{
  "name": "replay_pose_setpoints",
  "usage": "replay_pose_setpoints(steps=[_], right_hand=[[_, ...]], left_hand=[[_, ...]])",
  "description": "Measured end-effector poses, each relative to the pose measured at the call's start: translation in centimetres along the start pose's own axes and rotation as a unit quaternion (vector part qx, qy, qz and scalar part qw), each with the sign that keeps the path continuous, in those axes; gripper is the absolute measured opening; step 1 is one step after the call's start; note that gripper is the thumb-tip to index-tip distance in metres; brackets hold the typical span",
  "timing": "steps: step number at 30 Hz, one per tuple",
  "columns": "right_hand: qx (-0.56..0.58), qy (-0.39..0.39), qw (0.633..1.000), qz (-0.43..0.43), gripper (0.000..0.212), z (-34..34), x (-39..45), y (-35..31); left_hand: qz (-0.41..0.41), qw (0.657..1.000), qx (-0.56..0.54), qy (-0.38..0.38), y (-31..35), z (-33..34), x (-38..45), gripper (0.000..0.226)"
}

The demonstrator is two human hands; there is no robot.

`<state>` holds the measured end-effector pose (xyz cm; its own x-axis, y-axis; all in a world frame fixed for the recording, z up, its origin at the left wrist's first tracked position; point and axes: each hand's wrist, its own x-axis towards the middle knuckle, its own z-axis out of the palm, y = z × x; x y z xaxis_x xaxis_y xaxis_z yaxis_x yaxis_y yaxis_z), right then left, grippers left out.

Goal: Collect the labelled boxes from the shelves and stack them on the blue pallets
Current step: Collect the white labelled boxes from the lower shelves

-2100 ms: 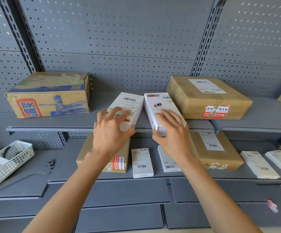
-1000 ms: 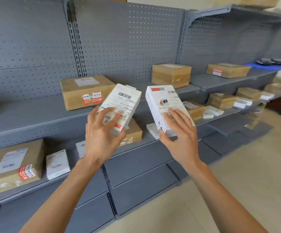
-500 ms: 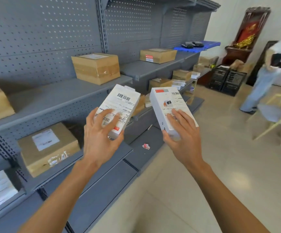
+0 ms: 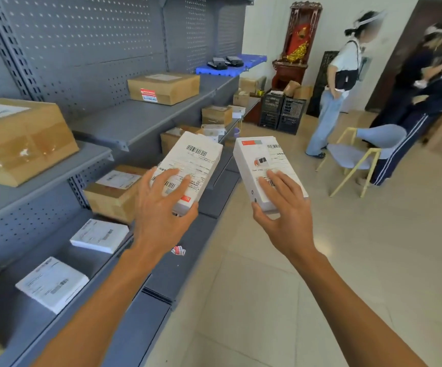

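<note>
**Carrying two labelled white boxes beside the shelving**

Right of the grey shelving [image 4: 103, 128], the left hand [image 4: 161, 215] grips the barcode-labelled white box [image 4: 193, 165]; the right hand [image 4: 283, 213] grips the red-striped white box [image 4: 262, 165], further right.

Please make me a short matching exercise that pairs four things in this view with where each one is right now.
Things:
1. white box with a red strip on top
2. white box covered by a shipping label
3. blue pallet
4. red and white sticker

Places:
A. far end of the upper shelf
B. held in the left hand
C. lowest shelf ledge, near the floor
D. held in the right hand

Pairs: 1-D, 2-B, 3-A, 4-C
</note>
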<state>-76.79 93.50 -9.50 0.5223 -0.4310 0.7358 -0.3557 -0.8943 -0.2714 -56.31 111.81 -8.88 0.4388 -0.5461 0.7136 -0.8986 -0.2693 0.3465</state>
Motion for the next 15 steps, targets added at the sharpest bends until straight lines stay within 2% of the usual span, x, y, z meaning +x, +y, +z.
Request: replay_pose_setpoints(steps=[10,15], right_hand=[[-0.049,0.023,0.997,0.058,0.054,2.8,6.4,14.4],[-0.055,0.038,0.996,0.059,0.053,3.7,10.2,22.5]], left_hand=[[0.09,0.993,-0.08,-0.005,2.7,14.9,11.0,0.049],[0.095,0.991,-0.093,-0.012,5.2,22.6,16.6,0.05]])
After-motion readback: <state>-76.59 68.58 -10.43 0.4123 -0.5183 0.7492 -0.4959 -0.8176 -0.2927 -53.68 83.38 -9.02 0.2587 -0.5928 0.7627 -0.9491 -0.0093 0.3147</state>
